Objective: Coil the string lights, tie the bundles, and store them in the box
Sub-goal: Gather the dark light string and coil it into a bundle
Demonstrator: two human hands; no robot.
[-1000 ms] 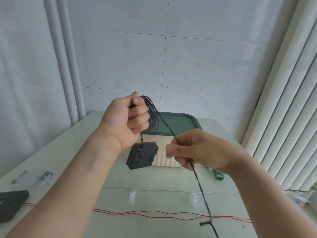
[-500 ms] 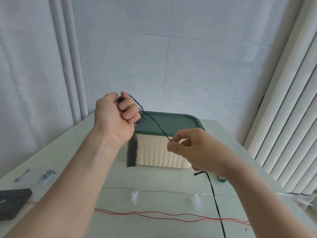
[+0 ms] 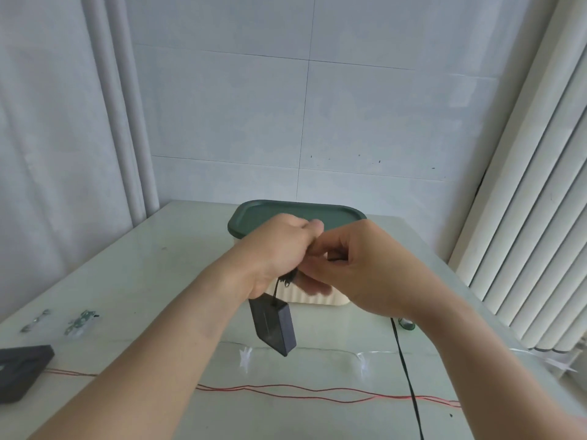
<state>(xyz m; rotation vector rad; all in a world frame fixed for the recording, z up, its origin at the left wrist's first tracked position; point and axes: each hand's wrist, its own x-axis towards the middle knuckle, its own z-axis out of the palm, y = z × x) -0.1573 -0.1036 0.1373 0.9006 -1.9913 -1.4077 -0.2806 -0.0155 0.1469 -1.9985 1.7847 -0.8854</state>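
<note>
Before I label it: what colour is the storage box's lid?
Dark green lid on the cream ribbed box, head view.

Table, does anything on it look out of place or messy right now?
Mostly loose wire. A red string lies uncoiled across the table's near edge, and the black wire's tail trails off the front edge. The box has its green lid on, so nothing can go in yet.

The right hand (image 3: 365, 265) has closed in to touch the left hand (image 3: 279, 249), both lower now before the box (image 3: 298, 217); the battery pack (image 3: 273, 325) hangs tilted toward 5 o'clock.
</note>
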